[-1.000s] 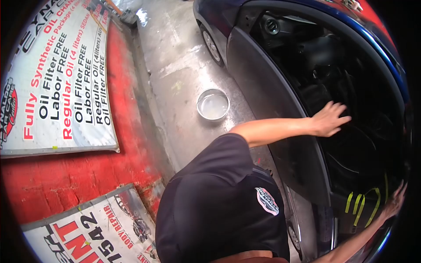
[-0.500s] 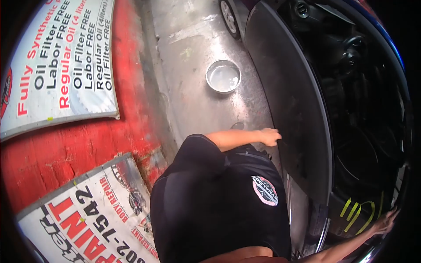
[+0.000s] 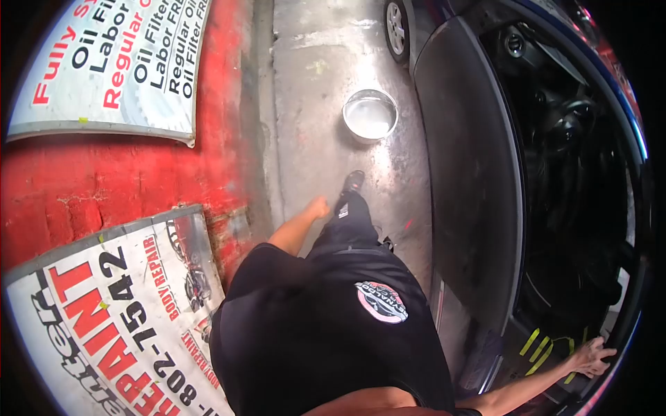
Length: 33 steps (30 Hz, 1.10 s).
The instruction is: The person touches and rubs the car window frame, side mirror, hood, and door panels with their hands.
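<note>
My left hand (image 3: 319, 206) hangs at my left side beside my thigh, fingers curled, and nothing shows in it. My right arm stretches out to the right. The right hand (image 3: 591, 356) has its fingers spread, fingertips at the dark edge of the car frame (image 3: 628, 329). Yellow marks (image 3: 538, 348) lie by that forearm. Along my right runs the car's dark side panel (image 3: 472, 166), and beyond it the dim car interior (image 3: 565, 187) is hard to make out.
A round white bucket (image 3: 370, 137), apparently holding clear liquid, stands on the concrete floor (image 3: 312, 90) ahead. A car wheel (image 3: 397, 31) is farther forward. On my left, a red wall (image 3: 139, 177) carries an oil-change sign (image 3: 111, 76) and a repaint sign (image 3: 132, 312).
My left hand has moved away from the car panel to my left side. My right hand has shifted slightly left and down in view. A shoe and trouser leg now show ahead.
</note>
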Each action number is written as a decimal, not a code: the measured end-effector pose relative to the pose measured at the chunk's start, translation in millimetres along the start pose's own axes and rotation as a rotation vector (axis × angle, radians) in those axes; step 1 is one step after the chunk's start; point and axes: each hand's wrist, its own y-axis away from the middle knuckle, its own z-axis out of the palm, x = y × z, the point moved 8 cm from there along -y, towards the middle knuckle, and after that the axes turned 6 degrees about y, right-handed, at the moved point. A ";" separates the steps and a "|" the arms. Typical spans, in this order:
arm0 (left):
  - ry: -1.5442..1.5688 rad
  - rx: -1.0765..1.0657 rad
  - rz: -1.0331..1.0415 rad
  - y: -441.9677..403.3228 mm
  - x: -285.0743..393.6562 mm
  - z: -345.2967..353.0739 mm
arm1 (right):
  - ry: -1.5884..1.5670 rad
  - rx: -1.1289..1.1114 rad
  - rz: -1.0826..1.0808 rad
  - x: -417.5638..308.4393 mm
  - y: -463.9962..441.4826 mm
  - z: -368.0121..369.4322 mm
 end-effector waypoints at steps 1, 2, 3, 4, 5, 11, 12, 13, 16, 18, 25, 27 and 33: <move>0.012 -0.001 0.007 5.7 3.7 -2.3 | 0.001 0.014 0.001 -9.2 -2.8 -0.6; 0.032 0.023 -0.039 12.8 1.3 -5.2 | -0.009 -0.025 -0.008 -19.1 -5.9 2.1; 0.050 0.043 -0.088 15.7 -3.1 -9.8 | -0.017 -0.067 -0.021 -29.4 -10.3 2.0; 0.056 0.027 -0.087 -0.9 -13.8 -4.6 | -0.024 -0.111 -0.038 -41.9 -20.6 -8.1; 0.088 0.054 -0.114 -20.7 -26.3 -4.4 | 0.088 -0.127 -0.346 -71.4 -33.5 -20.6; 0.295 0.126 -0.149 -99.7 -67.8 -67.9 | -0.142 -0.250 -0.111 -170.0 -77.0 -43.9; 0.397 0.154 -0.091 -119.5 -74.5 -77.3 | -0.136 -0.298 -0.115 -187.2 -86.0 -51.8; 0.508 0.183 -0.041 -134.6 -73.5 -83.6 | -0.114 -0.358 -0.131 -197.1 -94.3 -37.3; 0.555 0.139 -0.113 -156.3 -82.2 -98.5 | -0.097 -0.499 -0.122 -243.2 -117.8 -70.0; 0.542 0.171 -0.060 -183.1 -86.5 -106.6 | -0.086 -0.664 -0.057 -260.8 -132.2 -83.6; 0.590 0.113 -0.213 -188.5 -80.4 -149.7 | -0.087 -1.076 -0.066 -261.5 -152.8 -78.3; 0.579 0.078 -0.138 -206.9 -90.6 -133.7 | -0.110 -1.133 -0.003 -267.0 -157.3 -79.1; 0.599 0.009 -0.227 -206.1 -78.6 -160.7 | -0.263 -1.275 0.302 -264.1 -154.5 -79.2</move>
